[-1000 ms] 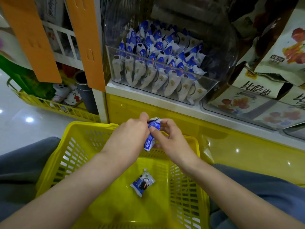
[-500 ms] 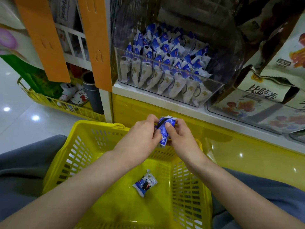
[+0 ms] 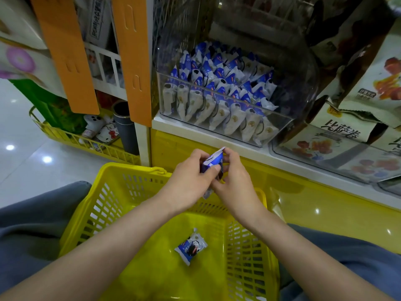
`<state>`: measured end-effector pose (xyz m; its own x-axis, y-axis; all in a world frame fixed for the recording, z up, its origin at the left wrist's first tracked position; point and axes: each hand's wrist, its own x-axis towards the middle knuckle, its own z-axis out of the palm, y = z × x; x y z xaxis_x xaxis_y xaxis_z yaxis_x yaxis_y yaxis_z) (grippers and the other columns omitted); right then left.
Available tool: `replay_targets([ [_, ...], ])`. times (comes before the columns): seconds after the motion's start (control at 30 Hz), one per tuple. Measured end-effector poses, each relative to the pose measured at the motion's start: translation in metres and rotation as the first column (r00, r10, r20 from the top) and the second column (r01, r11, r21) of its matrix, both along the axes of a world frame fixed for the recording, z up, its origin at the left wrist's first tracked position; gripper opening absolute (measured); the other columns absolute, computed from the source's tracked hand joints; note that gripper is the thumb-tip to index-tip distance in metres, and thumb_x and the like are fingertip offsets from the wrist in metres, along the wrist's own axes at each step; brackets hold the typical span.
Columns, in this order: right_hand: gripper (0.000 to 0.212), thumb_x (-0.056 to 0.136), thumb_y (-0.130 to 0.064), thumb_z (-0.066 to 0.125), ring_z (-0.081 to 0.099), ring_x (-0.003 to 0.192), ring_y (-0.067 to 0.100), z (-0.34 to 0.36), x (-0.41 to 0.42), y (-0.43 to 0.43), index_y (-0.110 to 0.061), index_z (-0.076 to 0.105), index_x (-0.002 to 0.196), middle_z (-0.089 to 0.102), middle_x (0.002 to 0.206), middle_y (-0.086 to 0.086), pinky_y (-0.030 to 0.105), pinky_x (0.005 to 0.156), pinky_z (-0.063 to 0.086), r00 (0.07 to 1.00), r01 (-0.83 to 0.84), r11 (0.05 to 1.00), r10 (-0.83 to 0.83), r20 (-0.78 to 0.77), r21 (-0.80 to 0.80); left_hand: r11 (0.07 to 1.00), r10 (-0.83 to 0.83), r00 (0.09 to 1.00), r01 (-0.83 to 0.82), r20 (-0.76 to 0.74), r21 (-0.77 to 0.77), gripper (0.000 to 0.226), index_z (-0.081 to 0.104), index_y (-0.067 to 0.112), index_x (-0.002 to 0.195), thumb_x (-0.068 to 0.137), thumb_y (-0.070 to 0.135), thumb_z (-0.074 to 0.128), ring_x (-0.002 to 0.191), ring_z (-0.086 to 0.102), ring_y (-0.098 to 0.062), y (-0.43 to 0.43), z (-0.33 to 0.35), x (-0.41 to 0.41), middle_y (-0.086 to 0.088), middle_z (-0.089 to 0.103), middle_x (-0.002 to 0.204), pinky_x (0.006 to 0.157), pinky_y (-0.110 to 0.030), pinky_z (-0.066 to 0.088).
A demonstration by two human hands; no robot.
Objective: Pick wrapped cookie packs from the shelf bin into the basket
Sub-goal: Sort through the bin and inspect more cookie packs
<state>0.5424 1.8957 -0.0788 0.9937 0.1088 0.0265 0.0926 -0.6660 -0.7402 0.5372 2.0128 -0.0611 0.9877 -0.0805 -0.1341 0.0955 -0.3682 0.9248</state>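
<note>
- Cookie pack (image 3: 213, 162), blue and white, sits pinched between both hands above the far rim of the yellow basket (image 3: 91, 213).
- Left hand (image 3: 191, 183) grips it, thumb across the wrapper.
- Right hand (image 3: 233, 179) pinches its top edge.
- Second pack (image 3: 191, 246) lies on the basket floor.
- Clear shelf bin (image 3: 280, 127) holds many more packs.

Left hand (image 3: 190, 184), right hand (image 3: 236, 181), fingers curled, touching

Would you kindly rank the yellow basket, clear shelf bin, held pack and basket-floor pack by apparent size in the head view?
1. yellow basket
2. clear shelf bin
3. held pack and basket-floor pack: alike; held one partly covered
</note>
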Motion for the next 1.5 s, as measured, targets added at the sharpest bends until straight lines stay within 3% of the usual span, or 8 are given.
replay_targets([
  [0.07,0.078,0.074,-0.020,0.074,0.049,0.116,0.020,0.006,0.002,0.004,-0.011,0.031,0.139,0.051,0.127,0.003,0.031,0.096,0.043,1.000,-0.009,1.000,0.009,0.003,-0.006,0.998,0.066,0.997,-0.066,0.043,-0.006,0.010,0.054,0.015,0.102,0.094,0.019,0.050,0.082,0.060,-0.016,0.004,0.002,0.003,-0.006,0.064,0.098,0.067,-0.018,0.048],
  [0.13,0.076,0.072,-0.023,0.076,0.051,0.109,0.010,0.015,0.004,0.007,-0.015,0.034,0.136,0.053,0.117,-0.005,0.020,0.092,0.043,1.000,-0.011,0.999,0.012,-0.016,0.045,0.991,0.119,0.992,-0.116,0.036,-0.059,0.015,0.058,0.011,0.103,0.095,0.018,0.047,0.086,0.063,-0.023,0.008,0.004,0.007,-0.011,0.065,0.097,0.075,-0.031,0.053],
  [0.23,0.046,0.080,-0.021,0.069,0.056,0.085,-0.008,0.034,0.008,0.011,-0.022,0.047,0.120,0.060,0.103,-0.010,0.008,0.077,0.046,0.996,-0.036,0.983,0.049,-0.068,0.180,0.966,0.186,0.982,-0.179,0.022,-0.188,0.019,0.062,0.008,0.106,0.095,0.017,0.049,0.090,0.063,-0.027,0.016,0.015,0.010,-0.013,0.066,0.095,0.084,-0.043,0.052],
  [0.4,0.014,0.091,-0.024,0.055,0.064,0.092,0.006,0.062,0.014,0.017,-0.024,0.063,0.102,0.070,0.101,0.000,0.023,0.086,0.049,0.959,-0.158,0.939,0.220,-0.177,0.306,0.917,0.295,0.951,-0.254,0.092,-0.308,0.033,0.050,0.019,0.063,0.096,0.019,0.046,0.042,0.048,0.005,0.026,0.028,0.011,0.012,0.053,0.045,0.043,-0.006,0.033],
  [0.7,0.021,0.084,-0.020,0.061,0.067,0.084,0.002,0.106,0.030,0.001,-0.015,0.063,0.104,0.073,0.093,-0.004,0.010,0.069,0.048,0.978,-0.156,0.899,0.200,-0.066,0.410,0.855,0.329,0.940,-0.258,0.086,-0.450,0.036,0.064,0.009,0.079,0.099,0.020,0.037,0.063,0.061,-0.011,0.038,0.064,0.029,-0.006,0.065,0.073,0.064,-0.027,0.052],
  [0.9,0.020,0.094,-0.028,0.049,0.063,0.092,0.013,0.137,0.094,-0.014,-0.021,0.059,0.110,0.067,0.103,-0.001,0.028,0.080,0.050,0.954,0.183,0.961,-0.225,0.198,0.210,0.970,0.134,0.796,-0.227,0.590,0.085,0.022,0.056,0.017,0.110,0.098,0.025,0.039,0.097,0.048,-0.008,0.052,0.078,0.052,0.005,0.054,0.102,0.079,-0.018,0.037],
  [1.07,0.030,0.095,-0.023,0.048,0.056,0.095,0.025,0.140,0.160,-0.014,-0.003,0.054,0.117,0.060,0.112,0.014,0.023,0.068,0.034,0.898,0.387,0.901,-0.320,0.303,-0.197,0.793,-0.190,0.793,-0.224,0.579,0.567,0.034,0.050,0.017,0.120,0.099,0.035,0.029,0.111,0.045,-0.017,0.054,0.066,0.071,0.000,0.055,0.116,0.097,-0.028,0.026],
  [1.5,0.023,0.096,-0.022,0.047,0.052,0.085,0.030,0.135,0.218,-0.007,-0.001,0.057,0.093,0.060,0.105,0.023,0.031,0.069,0.034,0.982,0.173,0.723,-0.179,0.060,-0.669,0.719,-0.198,0.746,-0.330,0.636,0.611,0.029,0.065,0.016,0.093,0.095,0.031,0.040,0.087,0.058,-0.022,0.051,0.055,0.077,-0.001,0.066,0.088,0.091,-0.036,0.039],
])
